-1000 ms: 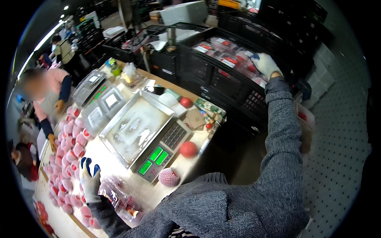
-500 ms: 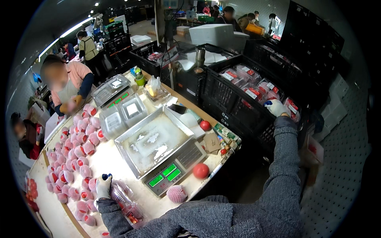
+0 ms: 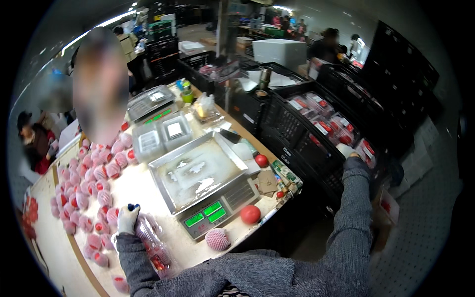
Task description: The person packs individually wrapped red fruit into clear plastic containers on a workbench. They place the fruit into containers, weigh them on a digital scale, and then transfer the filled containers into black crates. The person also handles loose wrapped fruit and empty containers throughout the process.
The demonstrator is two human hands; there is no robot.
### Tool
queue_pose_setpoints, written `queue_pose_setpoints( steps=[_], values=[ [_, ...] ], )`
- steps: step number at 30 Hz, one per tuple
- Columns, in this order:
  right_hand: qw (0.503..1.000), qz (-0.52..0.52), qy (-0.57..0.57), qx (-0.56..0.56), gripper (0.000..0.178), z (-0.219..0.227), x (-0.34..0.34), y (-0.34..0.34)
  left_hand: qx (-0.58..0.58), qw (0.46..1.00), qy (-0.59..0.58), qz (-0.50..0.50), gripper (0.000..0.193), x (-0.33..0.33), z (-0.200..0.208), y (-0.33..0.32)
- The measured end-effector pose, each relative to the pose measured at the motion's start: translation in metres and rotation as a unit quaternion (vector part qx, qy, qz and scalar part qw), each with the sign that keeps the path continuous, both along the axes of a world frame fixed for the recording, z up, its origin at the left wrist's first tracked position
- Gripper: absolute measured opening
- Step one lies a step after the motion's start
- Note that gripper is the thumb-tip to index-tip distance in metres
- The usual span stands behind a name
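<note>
My left hand [image 3: 128,219], in a white glove with dark blue fingertips, is on the table with its fingers bent in. Beside it, touching or nearly so, lies a clear plastic pack [image 3: 157,250] of red fruit in foam nets; what the fingers hold, if anything, is hidden. My right arm stretches over a black crate [image 3: 316,153] of clear fruit packs. Low at the crate's near corner, my gloved right hand [image 3: 347,150] is against a clear pack of red fruit [image 3: 365,152]. Its fingers are blurred and partly hidden.
A scale [image 3: 198,173] with a metal tray and green displays stands mid-table. Many net-wrapped red fruits [image 3: 86,188] cover the left side. Empty clear boxes [image 3: 161,136] sit beyond, near a second scale [image 3: 151,104]. A bare tomato [image 3: 250,214] lies right. A co-worker stands at far left.
The view has shifted slightly. My right hand has sunk a little lower at the crate's near corner. My left hand stays beside the plastic pack. The co-worker has come nearer the table.
</note>
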State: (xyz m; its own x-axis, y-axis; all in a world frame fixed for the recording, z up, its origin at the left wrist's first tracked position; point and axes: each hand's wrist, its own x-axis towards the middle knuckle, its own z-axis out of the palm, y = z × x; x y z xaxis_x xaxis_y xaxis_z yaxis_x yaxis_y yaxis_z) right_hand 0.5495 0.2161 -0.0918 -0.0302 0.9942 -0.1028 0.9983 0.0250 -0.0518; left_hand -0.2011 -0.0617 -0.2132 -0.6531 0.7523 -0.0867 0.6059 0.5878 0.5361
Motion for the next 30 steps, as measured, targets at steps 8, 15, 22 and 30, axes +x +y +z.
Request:
queue_pose_setpoints(
  steps=[8,15,22,30],
  values=[
    [0.98,0.189,0.065,-0.008,0.028,-0.011,0.033,0.015,-0.03,1.0,-0.003,0.004,0.044,0.008,0.013,0.001],
    [0.983,0.151,0.104,0.025,0.024,-0.012,0.027,0.01,-0.006,0.999,0.051,0.011,0.044,0.0,-0.005,0.002],
    [0.981,0.189,0.034,0.036,0.025,0.004,0.004,0.003,-0.023,0.999,0.045,0.015,0.043,-0.003,-0.003,-0.001],
    [0.981,0.182,0.051,0.032,0.029,-0.011,0.023,0.012,-0.016,0.999,0.049,0.0,0.042,-0.003,-0.007,0.003]
  ],
)
